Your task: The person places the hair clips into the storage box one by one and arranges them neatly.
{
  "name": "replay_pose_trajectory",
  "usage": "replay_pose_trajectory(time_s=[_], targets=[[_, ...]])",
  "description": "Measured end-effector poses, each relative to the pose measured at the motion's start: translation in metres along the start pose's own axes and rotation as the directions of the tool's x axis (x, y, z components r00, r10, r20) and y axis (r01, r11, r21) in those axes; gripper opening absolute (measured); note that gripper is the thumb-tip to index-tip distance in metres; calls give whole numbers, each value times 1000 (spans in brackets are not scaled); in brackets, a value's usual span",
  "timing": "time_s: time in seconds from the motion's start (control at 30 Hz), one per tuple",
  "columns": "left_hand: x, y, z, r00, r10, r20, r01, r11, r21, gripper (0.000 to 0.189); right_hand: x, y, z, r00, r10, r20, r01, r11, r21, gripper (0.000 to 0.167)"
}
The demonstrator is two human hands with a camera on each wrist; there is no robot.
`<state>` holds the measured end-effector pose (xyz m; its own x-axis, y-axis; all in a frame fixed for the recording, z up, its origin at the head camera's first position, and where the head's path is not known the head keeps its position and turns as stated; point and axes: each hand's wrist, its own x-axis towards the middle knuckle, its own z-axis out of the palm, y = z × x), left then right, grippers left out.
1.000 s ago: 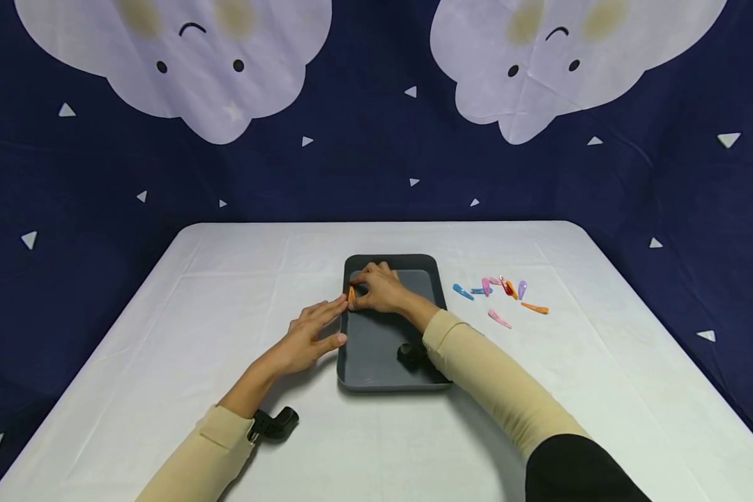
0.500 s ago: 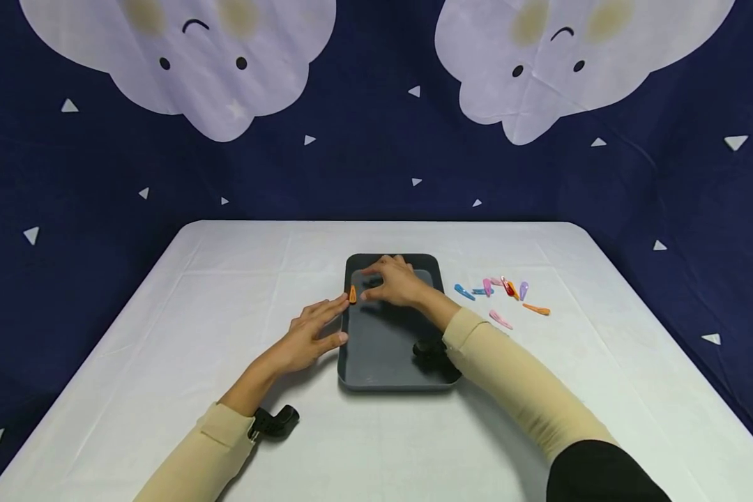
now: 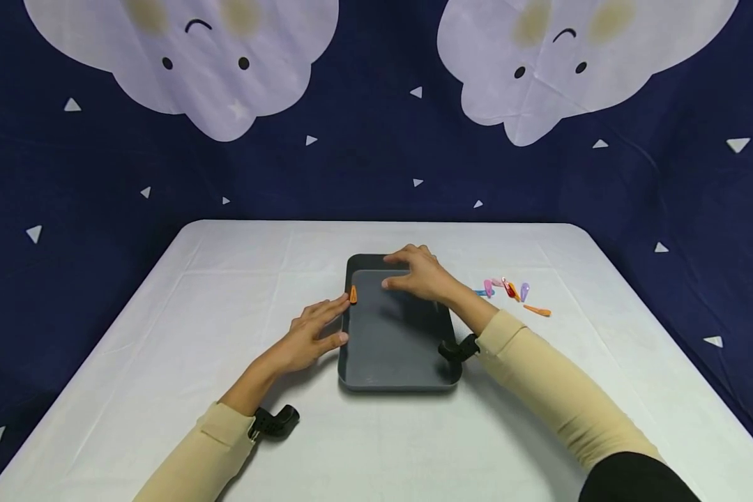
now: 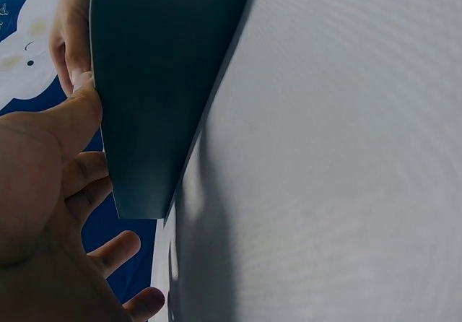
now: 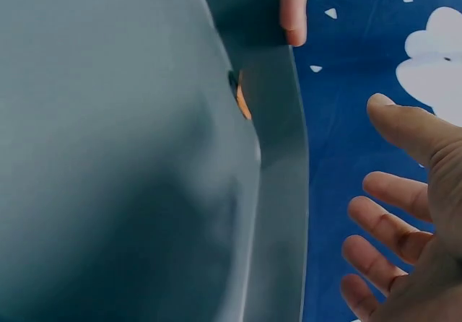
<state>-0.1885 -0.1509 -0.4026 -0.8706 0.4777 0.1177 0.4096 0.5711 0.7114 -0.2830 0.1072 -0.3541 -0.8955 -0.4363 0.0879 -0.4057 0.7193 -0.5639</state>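
A dark grey rectangular tray [image 3: 395, 348] lies on the white table. One orange hair clip [image 3: 353, 294] stands against the inside of its left wall; in the right wrist view the orange clip [image 5: 243, 99] shows at the foot of that wall. My left hand [image 3: 307, 339] touches the tray's left rim with its fingertips and thumb, fingers extended. Over the tray's upper right part hovers my right hand [image 3: 423, 274], holding nothing, thumb and fingers spread apart. In the right wrist view the right hand [image 5: 404, 221] has loosely bent, parted fingers.
Right of the tray lies a loose group of hair clips: a purple clip [image 3: 524, 291], a red clip [image 3: 508, 287], an orange clip [image 3: 537, 310], and pink and blue ones. My right forearm hides part of the group. A dark blue patterned cloth [image 3: 376, 167] hangs behind the table.
My right hand has let go of the orange hair clip at the tray's left wall and moved right, rising over the tray. The left hand has stayed at the rim.
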Motion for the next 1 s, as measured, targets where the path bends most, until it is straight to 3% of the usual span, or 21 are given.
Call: replay_pose_trajectory(time_s=[0.47,1.0], targets=[[-2,0,1,1000,10,-3,-10,1000,-8,63,-31,13,-28,995,-34,-90,39,998,54,55],[-1,1,0,1000,-2,-1,2,1000,0,63,-81,47,-48,986,68,-151,-58,996,67,52]])
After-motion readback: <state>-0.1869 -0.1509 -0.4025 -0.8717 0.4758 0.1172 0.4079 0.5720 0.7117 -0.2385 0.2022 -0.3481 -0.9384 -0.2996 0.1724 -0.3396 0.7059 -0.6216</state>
